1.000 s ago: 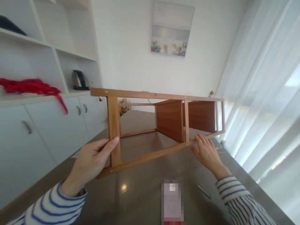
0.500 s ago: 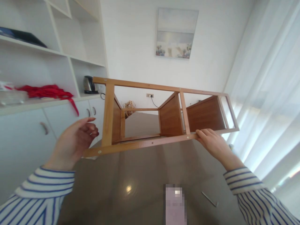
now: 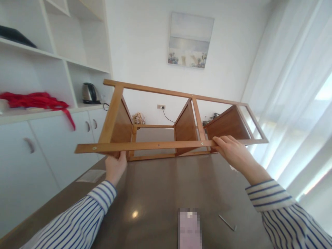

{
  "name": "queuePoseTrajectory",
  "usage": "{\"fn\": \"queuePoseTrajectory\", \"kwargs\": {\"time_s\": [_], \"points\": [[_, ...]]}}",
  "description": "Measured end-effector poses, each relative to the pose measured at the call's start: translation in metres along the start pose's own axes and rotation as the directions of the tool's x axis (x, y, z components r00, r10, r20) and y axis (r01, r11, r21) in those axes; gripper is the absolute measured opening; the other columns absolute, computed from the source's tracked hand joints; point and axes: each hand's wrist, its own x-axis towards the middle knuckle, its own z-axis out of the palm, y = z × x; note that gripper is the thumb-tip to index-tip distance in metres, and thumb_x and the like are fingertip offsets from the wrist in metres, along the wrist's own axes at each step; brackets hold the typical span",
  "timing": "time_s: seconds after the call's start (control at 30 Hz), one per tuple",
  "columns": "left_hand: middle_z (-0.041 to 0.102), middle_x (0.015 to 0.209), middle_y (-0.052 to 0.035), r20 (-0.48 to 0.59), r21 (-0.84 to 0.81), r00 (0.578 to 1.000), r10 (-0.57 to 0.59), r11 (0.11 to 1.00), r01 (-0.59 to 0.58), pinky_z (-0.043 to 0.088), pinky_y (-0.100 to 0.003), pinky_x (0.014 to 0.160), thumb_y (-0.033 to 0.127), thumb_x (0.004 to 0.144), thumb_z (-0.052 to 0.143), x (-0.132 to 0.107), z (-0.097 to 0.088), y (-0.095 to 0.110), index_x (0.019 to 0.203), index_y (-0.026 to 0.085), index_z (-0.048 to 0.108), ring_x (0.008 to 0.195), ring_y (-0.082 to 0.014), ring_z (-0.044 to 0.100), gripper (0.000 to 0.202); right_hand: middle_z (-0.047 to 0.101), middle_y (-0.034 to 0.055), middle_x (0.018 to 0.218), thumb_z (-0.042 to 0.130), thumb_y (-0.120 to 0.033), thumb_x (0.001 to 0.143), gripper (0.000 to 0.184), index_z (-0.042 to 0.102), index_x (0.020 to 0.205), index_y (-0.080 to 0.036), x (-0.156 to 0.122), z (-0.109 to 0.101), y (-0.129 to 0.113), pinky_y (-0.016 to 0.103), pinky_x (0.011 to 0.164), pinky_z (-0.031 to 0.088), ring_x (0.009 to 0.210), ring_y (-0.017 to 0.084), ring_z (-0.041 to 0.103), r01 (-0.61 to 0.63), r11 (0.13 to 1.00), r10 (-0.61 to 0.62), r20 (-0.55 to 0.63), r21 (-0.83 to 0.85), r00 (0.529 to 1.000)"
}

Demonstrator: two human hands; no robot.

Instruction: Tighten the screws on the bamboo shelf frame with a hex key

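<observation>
A wooden shelf rack (image 3: pixel 145 146) lies on its side over the table, its near long rail tilted up off the tabletop. Three brown panels stand across its frame. Beneath the left end, my left hand (image 3: pixel 116 167) grips the rack from below, its fingers partly hidden behind the rail. Farther right, my right hand (image 3: pixel 231 151) wraps over the same near rail, close to a crossbar. An L-shaped hex key (image 3: pixel 227 222) lies on the table at the lower right, apart from both hands.
The brown table (image 3: pixel 150 193) carries a pixelated phone-like object (image 3: pixel 190 230) at the near edge and a paper sheet (image 3: pixel 91 176) at left. White cabinets (image 3: pixel 49 145) with a kettle (image 3: pixel 90 93) and red cloth (image 3: pixel 38 101) stand left. Curtains (image 3: pixel 287 93) hang right.
My left hand has moved from beside the rack's left end to under it and taken hold. The near rail has risen at the left. My right hand keeps its grip.
</observation>
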Motion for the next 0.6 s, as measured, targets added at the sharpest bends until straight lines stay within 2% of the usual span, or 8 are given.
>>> {"fn": "queuePoseTrajectory", "kwargs": {"time_s": [0.07,0.13,0.27,0.4,0.47,0.6], "points": [[0.067,0.086,-0.0179,-0.081,-0.005,0.993,-0.085,0.996,0.085,0.053,-0.042,0.075,0.037,0.082,0.055,0.003,0.006,-0.003,0.099,0.004,0.062,0.093,-0.0336,0.063,0.038,0.062,0.0088,0.095,0.040,-0.037,0.096,0.030,0.054,0.115,-0.018,0.001,-0.005,0.003,0.031,0.076,0.040,0.092,0.023,0.054,-0.004,1.000,0.004,-0.007,0.008,1.000],[0.068,0.082,-0.0181,-0.132,-0.013,0.986,-0.101,0.995,0.100,0.053,-0.042,0.076,0.037,0.080,0.054,0.004,0.008,-0.003,0.093,0.004,0.064,0.092,-0.0353,0.064,0.038,0.063,0.0098,0.097,0.037,-0.037,0.097,0.033,0.053,0.118,-0.017,0.002,-0.010,0.007,0.031,0.078,0.041,0.094,0.023,0.054,-0.019,1.000,0.019,-0.032,0.012,0.999],[0.069,0.094,-0.0190,-0.173,-0.038,0.985,-0.016,0.999,0.010,0.052,-0.038,0.082,0.039,0.081,0.051,0.000,0.006,0.011,0.098,0.005,0.064,0.097,-0.0324,0.064,0.040,0.063,0.0115,0.101,0.037,-0.037,0.097,0.037,0.050,0.124,-0.016,0.009,-0.021,0.015,0.033,0.078,0.042,0.095,0.024,0.055,-0.046,0.999,0.044,-0.088,-0.015,0.995],[0.068,0.105,-0.0190,-0.257,0.019,0.965,0.054,0.999,-0.050,0.049,-0.036,0.091,0.041,0.084,0.047,-0.003,0.004,0.027,0.107,0.005,0.062,0.105,-0.0300,0.062,0.045,0.063,0.0112,0.102,0.039,-0.035,0.096,0.039,0.047,0.130,-0.018,0.016,-0.028,0.022,0.034,0.077,0.044,0.094,0.025,0.056,-0.049,0.998,0.043,-0.132,-0.047,0.990],[0.068,0.105,-0.0176,-0.260,0.054,0.963,0.065,0.997,-0.053,0.049,-0.036,0.090,0.042,0.085,0.045,-0.004,0.002,0.030,0.108,0.007,0.063,0.105,-0.0292,0.063,0.046,0.063,0.0111,0.103,0.038,-0.033,0.095,0.039,0.047,0.131,-0.019,0.018,-0.031,0.024,0.035,0.077,0.045,0.095,0.026,0.056,-0.064,0.996,0.053,-0.159,-0.063,0.986],[0.068,0.105,-0.0165,-0.190,0.107,0.980,0.063,0.993,-0.043,0.050,-0.038,0.089,0.043,0.086,0.042,-0.005,-0.004,0.036,0.111,0.008,0.062,0.104,-0.0292,0.063,0.047,0.063,0.0120,0.106,0.036,-0.032,0.096,0.037,0.050,0.128,-0.019,0.025,-0.035,0.027,0.036,0.076,0.046,0.095,0.027,0.057,-0.080,0.993,0.063,-0.169,-0.092,0.984]]}}
